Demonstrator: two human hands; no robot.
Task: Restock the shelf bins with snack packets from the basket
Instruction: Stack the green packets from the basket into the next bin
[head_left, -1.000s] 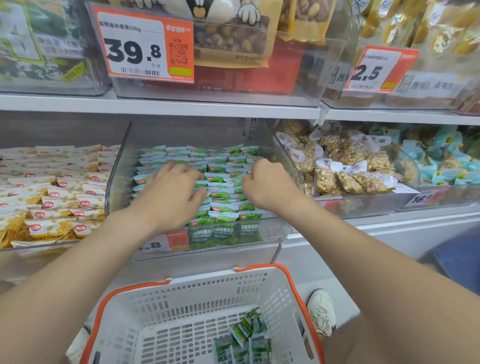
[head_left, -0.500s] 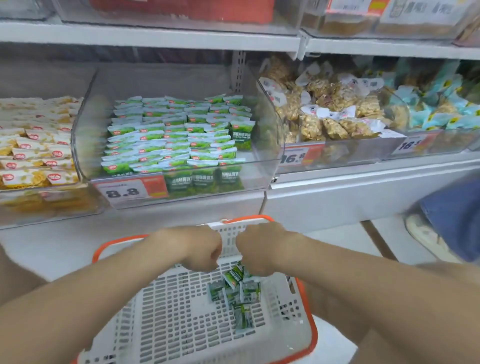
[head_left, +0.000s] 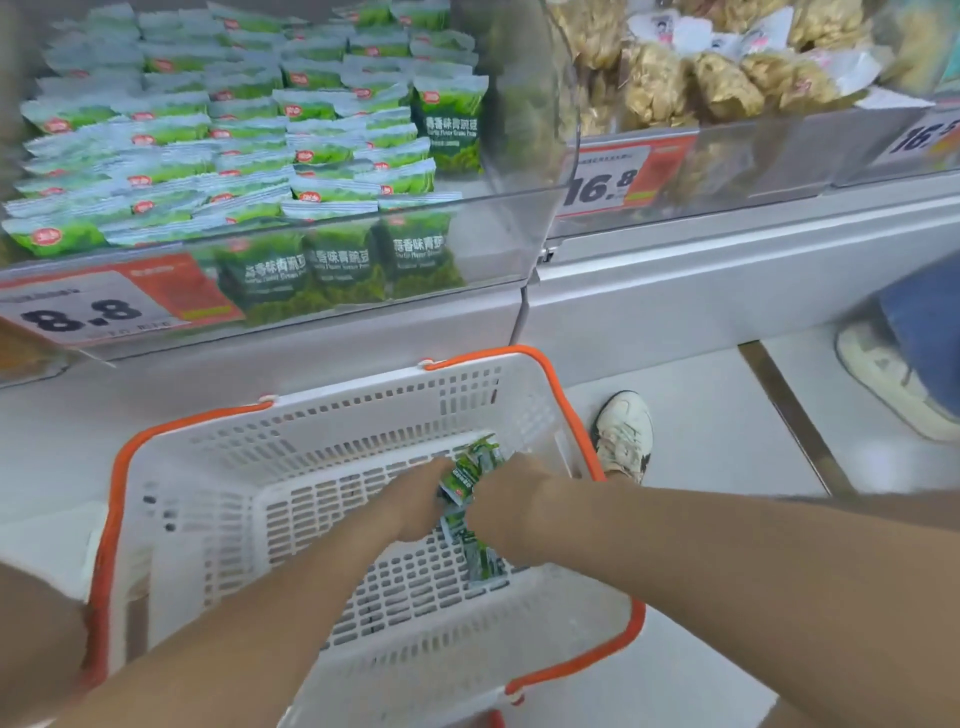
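A white basket (head_left: 332, 400) with orange handles sits on the floor below the shelf. A small bunch of green snack packets (head_left: 470, 470) lies at its far right. My left hand (head_left: 410, 501) and my right hand (head_left: 511, 506) are both down inside the basket, closing on the bunch from either side, with some packets standing up between them. My fingertips are hidden by the packets. Above, a clear shelf bin (head_left: 501, 228) holds several rows of the same green packets (head_left: 249, 135), behind an 8.8 price tag (head_left: 83, 312).
To the right, a second clear bin (head_left: 779, 140) holds brown snack bags behind a 16.8 tag. The grey shelf ledge (head_left: 675, 291) juts out above the basket. My white shoe (head_left: 623, 434) is beside the basket, and another person's shoe (head_left: 888, 374) is at far right.
My hands left the shelf bin, dropped to the basket, and now close round the green packets at its bottom. The view tilted down.
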